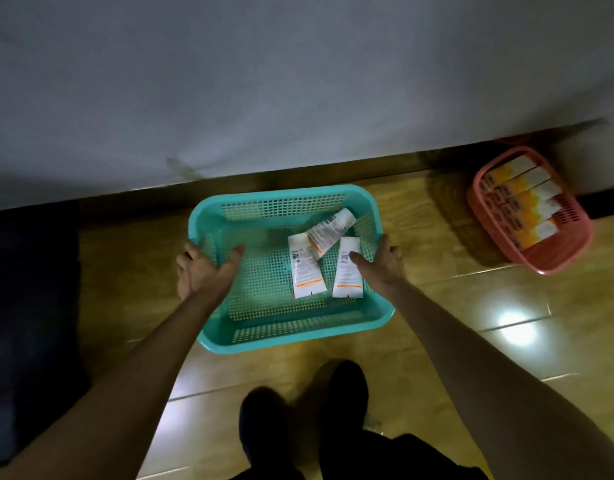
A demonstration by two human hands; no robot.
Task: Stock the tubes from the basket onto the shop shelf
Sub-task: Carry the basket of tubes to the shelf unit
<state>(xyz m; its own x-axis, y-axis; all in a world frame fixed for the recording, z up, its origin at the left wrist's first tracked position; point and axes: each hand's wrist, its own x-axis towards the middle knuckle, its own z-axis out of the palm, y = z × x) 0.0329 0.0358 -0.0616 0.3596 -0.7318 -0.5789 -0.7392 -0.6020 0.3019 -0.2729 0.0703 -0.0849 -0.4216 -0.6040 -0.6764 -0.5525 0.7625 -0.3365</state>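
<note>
1. A person stands over a teal basket [284,327], and it looks to be held just above the tiled floor [454,306] — though I can't tell for sure whether it is lifted or resting there.
2. The left hand [203,270] grips the basket's left rim, thumb hooked inside the mesh wall and the fingers [185,258] wrapped over the outside edge.
3. The right hand [381,263] grips the opposite rim the same way, its thumb lying inside just over the nearest tube. A hold on both sides keeps the shallow basket level, so nothing slides out.
4. 3 white tubes [307,268] with orange bands lie loose on the basket floor, bunched toward the right side — 2 roughly parallel, the 3rd slanted across their tops.
5. None of the tubes is on a shelf, and no shop shelf is clearly visible; a pale grey surface [264,81] fills the upper view.
6. Off to the right on the floor sits a pink basket [554,261] packed with orange-and-white boxes in a neat row, well apart from the teal one.
7. My guess is the basket is being carried to the shelf before the tubes are picked out.
</note>
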